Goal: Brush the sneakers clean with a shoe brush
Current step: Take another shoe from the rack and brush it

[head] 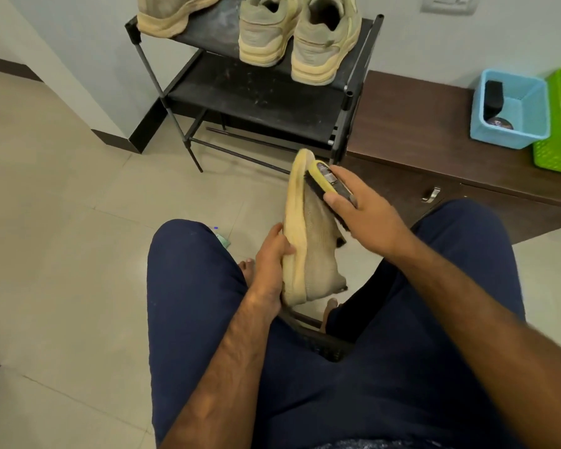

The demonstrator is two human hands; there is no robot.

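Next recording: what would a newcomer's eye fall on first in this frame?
In the middle, between the person's knees, the left hand grips a beige sneaker by its sole while the right hand holds a yellow brush against its upper near the toe. Behind, three more sneakers sit atop a black shoe rack, and a bright blue basket stands on the cabinet at right.

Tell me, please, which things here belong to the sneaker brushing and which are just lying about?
In the job: sneaker gripped by the left hand; shoe brush held in the right hand; three more sneakers on the shoe rack.
Lying about: blue basket, green basket, wooden cabinet, wall switch.
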